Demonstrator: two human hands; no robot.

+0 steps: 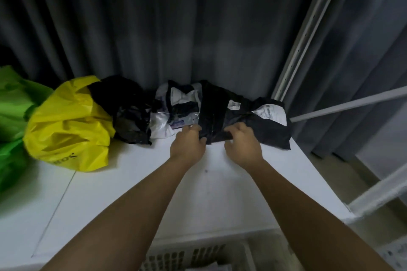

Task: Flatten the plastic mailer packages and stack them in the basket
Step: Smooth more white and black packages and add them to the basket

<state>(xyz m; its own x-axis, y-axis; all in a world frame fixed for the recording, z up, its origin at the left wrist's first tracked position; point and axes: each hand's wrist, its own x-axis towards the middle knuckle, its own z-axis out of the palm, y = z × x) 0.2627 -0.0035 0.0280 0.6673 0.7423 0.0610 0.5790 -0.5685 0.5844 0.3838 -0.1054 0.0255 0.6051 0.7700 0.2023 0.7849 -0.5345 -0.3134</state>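
Two hands [187, 143] [242, 145] on crinkled black mailer [212, 112]

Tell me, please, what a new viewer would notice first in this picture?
Probably the bright yellow plastic bag at the table's left, beside a green plastic bag at the edge. Next, the left hand and right hand, gripping the near edge of a crumpled black plastic mailer by the grey curtain.
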